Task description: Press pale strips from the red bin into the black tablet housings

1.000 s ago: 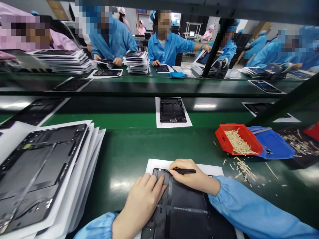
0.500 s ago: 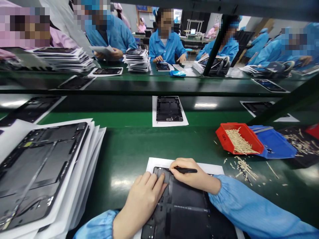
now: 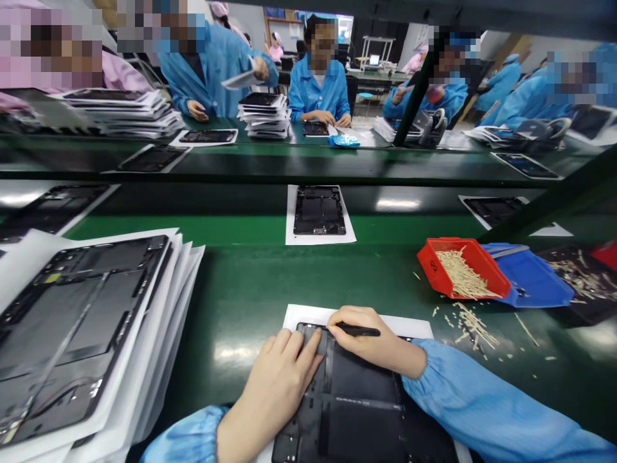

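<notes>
A black tablet back shell (image 3: 361, 405) lies on a white sheet (image 3: 308, 316) in front of me on the green bench. My left hand (image 3: 277, 379) rests on the shell's upper left, fingers stretched flat and pressing down. My right hand (image 3: 371, 341) is closed on a thin black tool (image 3: 359, 332), held like a pen with its tip at the shell's top edge near my left fingertips.
A stack of shells on white sheets (image 3: 77, 328) sits at the left. A red tray (image 3: 460, 267) of small wooden sticks and a blue tray (image 3: 530, 280) stand at the right, with sticks scattered around. One shell on a sheet (image 3: 319, 212) rides the belt. People in blue coats work opposite.
The shell on the belt has drifted left. My hands have barely moved. The workers opposite have shifted; one now lifts a sheet.
</notes>
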Available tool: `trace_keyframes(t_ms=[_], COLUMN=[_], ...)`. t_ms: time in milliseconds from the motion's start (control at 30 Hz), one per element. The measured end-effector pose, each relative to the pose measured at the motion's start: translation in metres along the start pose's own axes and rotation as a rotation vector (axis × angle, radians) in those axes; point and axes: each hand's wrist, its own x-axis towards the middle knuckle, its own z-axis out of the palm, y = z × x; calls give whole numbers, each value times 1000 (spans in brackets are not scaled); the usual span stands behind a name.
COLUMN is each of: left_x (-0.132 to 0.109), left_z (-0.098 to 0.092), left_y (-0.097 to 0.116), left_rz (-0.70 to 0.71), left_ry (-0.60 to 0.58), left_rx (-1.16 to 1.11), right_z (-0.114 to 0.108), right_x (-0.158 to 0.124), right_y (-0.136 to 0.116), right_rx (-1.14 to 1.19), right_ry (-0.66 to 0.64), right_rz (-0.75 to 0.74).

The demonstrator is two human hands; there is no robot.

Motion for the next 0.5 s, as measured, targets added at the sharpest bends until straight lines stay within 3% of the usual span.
trace_keyframes(t_ms=[500], left_x=[2], left_z=[-6], left_y=[4], left_rz=[-12], left_ry=[-54], left_rx=[108], right_z=[2], right_x=[-1], right_y=[-2], right_rx=[5], right_ry=[23], right_rz=[29])
